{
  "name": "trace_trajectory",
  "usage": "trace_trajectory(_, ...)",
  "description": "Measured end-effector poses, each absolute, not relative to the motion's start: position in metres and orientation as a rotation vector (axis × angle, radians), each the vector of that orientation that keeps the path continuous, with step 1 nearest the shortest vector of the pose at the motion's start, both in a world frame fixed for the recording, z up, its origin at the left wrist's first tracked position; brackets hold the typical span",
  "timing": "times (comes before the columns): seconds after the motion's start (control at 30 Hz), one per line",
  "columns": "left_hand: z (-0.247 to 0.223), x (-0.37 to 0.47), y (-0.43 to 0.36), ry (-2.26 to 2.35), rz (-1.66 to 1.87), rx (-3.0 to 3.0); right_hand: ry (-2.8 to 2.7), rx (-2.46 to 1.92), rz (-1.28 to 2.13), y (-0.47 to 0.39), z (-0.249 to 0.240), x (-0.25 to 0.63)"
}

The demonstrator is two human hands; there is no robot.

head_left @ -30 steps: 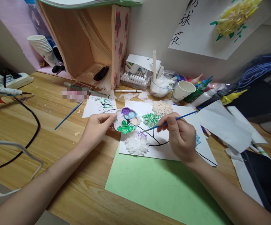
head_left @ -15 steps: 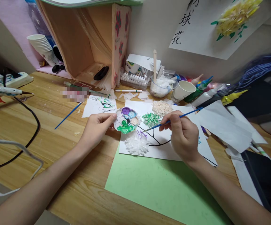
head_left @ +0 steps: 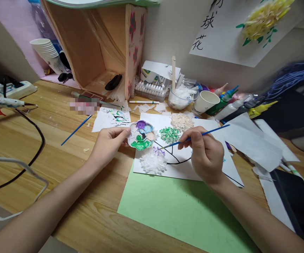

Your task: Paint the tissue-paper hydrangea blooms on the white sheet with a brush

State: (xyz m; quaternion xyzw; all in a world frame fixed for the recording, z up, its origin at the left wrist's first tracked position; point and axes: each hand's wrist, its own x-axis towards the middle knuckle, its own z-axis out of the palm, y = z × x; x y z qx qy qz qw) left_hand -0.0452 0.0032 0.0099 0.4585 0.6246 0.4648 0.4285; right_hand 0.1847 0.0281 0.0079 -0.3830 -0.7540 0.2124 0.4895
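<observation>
The person's left hand (head_left: 107, 144) pinches the rim of a paint palette (head_left: 141, 136), held at eleven o'clock from a white paper flower (head_left: 152, 164). The right hand (head_left: 207, 151) grips a blue paintbrush (head_left: 215, 129), its tip at the purple-daubed petals on the flower's one o'clock side; whether it touches cannot be told. A green flower (head_left: 169, 135) sits at one o'clock from the white one, both on a white sheet (head_left: 182, 172) upon the table (head_left: 96, 203).
</observation>
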Motion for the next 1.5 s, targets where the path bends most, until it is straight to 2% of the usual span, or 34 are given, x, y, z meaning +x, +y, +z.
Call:
trace_trajectory(0.2,0.0093,-0.0457,0.0037,1.569,1.154,1.157,-1.840,-0.957,0.625,0.0311,0.0040,0.1843)
trace_trajectory(0.8,0.0105,-0.0442,0.0029,1.567,1.162,1.130,-1.821,-0.955,0.671,0.0320,0.0016,0.1822)
trace_trajectory(1.07,0.0091,-0.0453,0.0030,1.567,1.151,1.152,-1.505,-0.785,0.551,0.0289,0.0051,0.1816)
trace_trajectory(1.33,0.0092,-0.0436,0.0019,1.538,1.114,1.183,-1.910,-0.670,0.469,0.0281,0.0059,0.1837)
trace_trajectory(1.5,0.0112,-0.0414,0.0012,1.543,1.105,1.201,-1.934,-0.690,0.487,0.0277,0.0056,0.1849)
